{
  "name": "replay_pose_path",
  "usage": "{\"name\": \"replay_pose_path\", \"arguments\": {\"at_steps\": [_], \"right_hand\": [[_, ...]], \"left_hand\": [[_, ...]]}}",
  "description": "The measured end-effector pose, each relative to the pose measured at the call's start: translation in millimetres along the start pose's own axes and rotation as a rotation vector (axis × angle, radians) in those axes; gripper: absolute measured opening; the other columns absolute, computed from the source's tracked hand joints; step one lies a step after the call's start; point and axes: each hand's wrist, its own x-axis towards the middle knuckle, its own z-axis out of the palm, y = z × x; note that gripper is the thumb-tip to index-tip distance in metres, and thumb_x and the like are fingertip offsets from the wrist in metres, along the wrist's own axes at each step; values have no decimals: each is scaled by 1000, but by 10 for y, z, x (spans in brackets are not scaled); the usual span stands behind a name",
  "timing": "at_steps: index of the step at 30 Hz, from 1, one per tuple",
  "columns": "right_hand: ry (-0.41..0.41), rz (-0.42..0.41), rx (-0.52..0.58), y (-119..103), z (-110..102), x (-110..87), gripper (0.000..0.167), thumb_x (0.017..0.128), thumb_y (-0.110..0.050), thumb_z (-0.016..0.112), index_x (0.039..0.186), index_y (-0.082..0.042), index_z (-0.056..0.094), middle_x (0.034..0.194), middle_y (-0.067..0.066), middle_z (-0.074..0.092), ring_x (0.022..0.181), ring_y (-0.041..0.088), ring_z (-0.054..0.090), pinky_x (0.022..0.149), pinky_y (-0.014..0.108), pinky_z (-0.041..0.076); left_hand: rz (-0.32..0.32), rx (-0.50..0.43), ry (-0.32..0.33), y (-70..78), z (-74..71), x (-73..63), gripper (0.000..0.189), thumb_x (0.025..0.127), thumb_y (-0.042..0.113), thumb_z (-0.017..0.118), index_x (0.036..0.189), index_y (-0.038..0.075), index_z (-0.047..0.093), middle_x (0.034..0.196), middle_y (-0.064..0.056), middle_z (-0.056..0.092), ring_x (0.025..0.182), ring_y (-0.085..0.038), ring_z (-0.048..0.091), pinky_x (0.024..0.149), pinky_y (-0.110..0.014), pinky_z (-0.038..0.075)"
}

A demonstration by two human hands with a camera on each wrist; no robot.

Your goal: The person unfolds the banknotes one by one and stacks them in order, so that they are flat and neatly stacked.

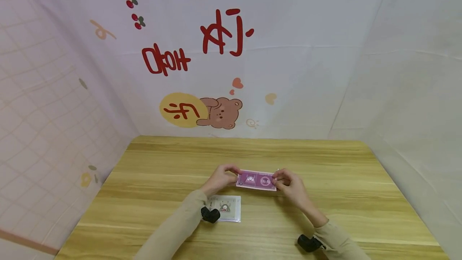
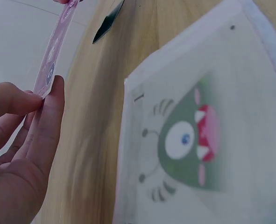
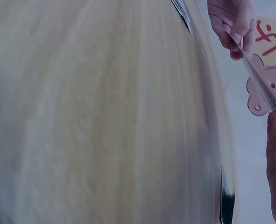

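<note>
A purple play banknote (image 1: 256, 180) with a white border is held level above the wooden table by both hands. My left hand (image 1: 221, 179) pinches its left end between thumb and fingers. At the other end, my right hand (image 1: 293, 189) grips it the same way. Below, near the left wrist, a pale note with a green one-eyed monster (image 1: 225, 207) lies on top of a small stack. The left wrist view shows this monster note (image 2: 189, 135) up close, beside the left hand (image 2: 23, 149). In the right wrist view the purple note (image 3: 261, 84) appears edge-on.
A dark green flat piece (image 2: 109, 22) lies on the table beyond the hands; the right wrist view catches it too, at the table's edge. The wooden table (image 1: 162, 163) meets printed cloth walls (image 1: 288, 91) at the back and sides.
</note>
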Motion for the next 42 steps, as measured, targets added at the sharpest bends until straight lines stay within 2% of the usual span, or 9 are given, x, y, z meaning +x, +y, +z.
{"name": "replay_pose_path", "arguments": {"at_steps": [4,11,19,25,29,32,36,42], "right_hand": [[-20,-12,-7,-12,86,-9,13,84,9,68,95,6,64,82,16,66,66,16,63,57,26,55],[-44,31,7,-57,247,6,11,84,9,68,94,4,66,83,13,66,66,14,63,58,27,55],[-114,-35,-60,-116,465,71,11,84,7,69,93,1,66,80,7,67,65,12,63,58,23,52],[-170,-90,-48,-192,603,133,11,82,6,71,91,3,66,82,10,67,67,17,65,59,24,54],[-196,-105,-89,-241,689,133,10,83,4,71,90,1,66,82,8,67,69,15,64,60,24,54],[-222,-103,-115,-267,755,114,10,84,3,70,91,-1,65,82,5,66,67,12,63,57,24,53],[-263,-83,-97,-280,843,78,12,84,6,69,93,0,63,83,8,65,63,12,62,48,25,52],[-313,-88,-165,-278,947,18,15,81,7,70,93,0,63,86,8,64,65,8,59,51,23,50]], "left_hand": [[-9,-15,25,-30,-77,-78,27,79,-11,59,105,-9,64,110,-17,59,88,-23,62,76,-34,56],[-28,-27,70,-79,-222,-184,25,80,-9,60,105,-10,64,106,-16,62,85,-19,61,77,-37,56],[-31,55,95,-123,-433,-345,25,79,-6,63,103,-7,66,106,-15,62,87,-21,62,75,-33,55],[-41,119,118,-112,-566,-458,23,79,-6,63,101,-4,67,108,-15,63,88,-23,63,77,-34,54],[-13,195,135,-105,-653,-532,22,78,-7,64,99,-4,68,106,-16,63,92,-26,61,77,-31,52],[13,218,119,-114,-711,-592,19,80,-9,62,98,-7,66,103,-20,63,94,-30,59,75,-29,51],[26,211,85,-122,-767,-684,17,82,-10,61,99,-11,64,102,-23,61,95,-34,57,70,-27,51],[46,243,49,-122,-813,-817,18,80,-11,61,98,-9,64,99,-20,62,94,-32,57,72,-24,49]]}}
